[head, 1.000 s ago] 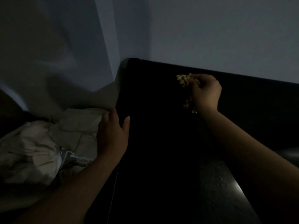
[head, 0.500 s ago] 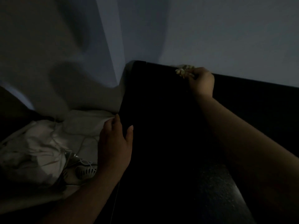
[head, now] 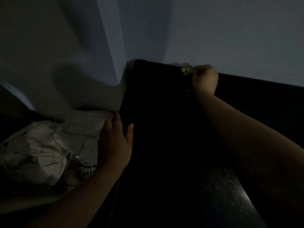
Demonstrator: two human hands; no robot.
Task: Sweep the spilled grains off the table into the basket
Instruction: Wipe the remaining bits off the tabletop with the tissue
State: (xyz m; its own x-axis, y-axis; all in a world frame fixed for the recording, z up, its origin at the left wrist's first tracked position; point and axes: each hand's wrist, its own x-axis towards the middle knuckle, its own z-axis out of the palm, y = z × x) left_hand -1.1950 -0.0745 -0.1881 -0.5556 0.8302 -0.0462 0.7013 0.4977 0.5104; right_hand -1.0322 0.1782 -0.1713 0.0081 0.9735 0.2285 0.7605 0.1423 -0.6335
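My right grip (head: 204, 78) pinched a pale yellowish lumpy grain clump (head: 185, 71) at the far edge of the black counter (head: 164, 129); my left grip (head: 115, 142) rested wide on its side.

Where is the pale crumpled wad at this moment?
In the head view, the pale crumpled wad is right of centre, gripped by the right hand at the far edge of the table, beside the wall.

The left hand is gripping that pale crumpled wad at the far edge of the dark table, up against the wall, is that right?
Not quite: the right hand grips the pale crumpled wad at the far edge of the dark table, up against the wall. The head view shows it; the left hand rests on the table's left edge.
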